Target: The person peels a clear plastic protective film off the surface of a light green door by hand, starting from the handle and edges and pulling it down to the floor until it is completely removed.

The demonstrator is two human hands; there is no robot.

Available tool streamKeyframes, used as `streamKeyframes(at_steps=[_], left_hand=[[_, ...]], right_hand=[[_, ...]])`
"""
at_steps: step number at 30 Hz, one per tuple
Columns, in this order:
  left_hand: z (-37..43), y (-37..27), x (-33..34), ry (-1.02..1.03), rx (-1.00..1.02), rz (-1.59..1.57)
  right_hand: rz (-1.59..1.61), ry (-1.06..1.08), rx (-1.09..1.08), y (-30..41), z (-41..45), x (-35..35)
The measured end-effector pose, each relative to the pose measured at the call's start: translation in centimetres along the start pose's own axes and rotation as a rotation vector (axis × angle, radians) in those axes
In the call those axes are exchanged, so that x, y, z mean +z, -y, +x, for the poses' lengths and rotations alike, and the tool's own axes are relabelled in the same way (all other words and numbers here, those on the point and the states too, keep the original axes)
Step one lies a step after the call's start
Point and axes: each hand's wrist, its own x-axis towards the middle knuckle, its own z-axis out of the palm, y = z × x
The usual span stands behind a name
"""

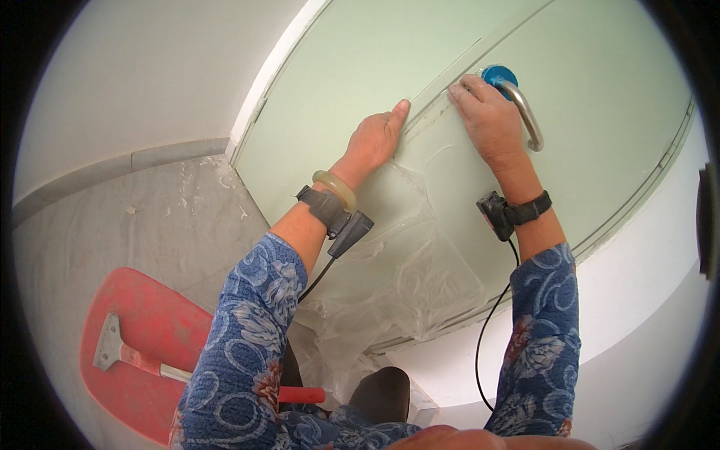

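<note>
Before me stands a pale green door [585, 129] with a metal edge strip. My left hand [378, 134] is at the door's edge, its thumb lying along the strip. At the door face beside the handle is my right hand [488, 115], fingertips bent against the surface near the strip; whether they pinch some film cannot be told. The curved metal lever handle [526, 115] has a blue round base [498, 76], partly behind my right hand. Clear plastic film [427, 275] hangs crumpled from the lower door, below both hands.
A red plastic stool or chair seat [152, 315] stands at the lower left, with a long-handled scraper [109, 343] lying on it. Flakes of debris [185, 185] dot the grey tiled floor by the white wall and its skirting [180, 152]. Cables run from both wrist straps.
</note>
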Motion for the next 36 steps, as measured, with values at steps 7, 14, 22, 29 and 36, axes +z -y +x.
streamKeyframes(at_steps=[7,14,22,29,36], left_hand=[[-0.3,-0.3,0.0,-0.008,0.021,-0.010],[-0.1,0.0,-0.1,-0.017,-0.007,0.031],[0.3,-0.3,0.8,-0.083,0.007,0.028],[0.2,-1.1,1.3,-0.131,0.043,0.028],[0.5,-0.2,0.9,-0.144,0.033,0.081]], right_hand=[[-0.078,0.095,-0.127,0.3,0.1,-0.3],[0.118,0.086,0.044,0.5,-2.2,-1.2],[0.372,-0.022,0.809,2.4,-8.2,-3.6],[0.739,-0.086,1.096,5.7,-10.9,-2.1],[0.136,-0.481,0.570,0.0,-5.7,-6.5]])
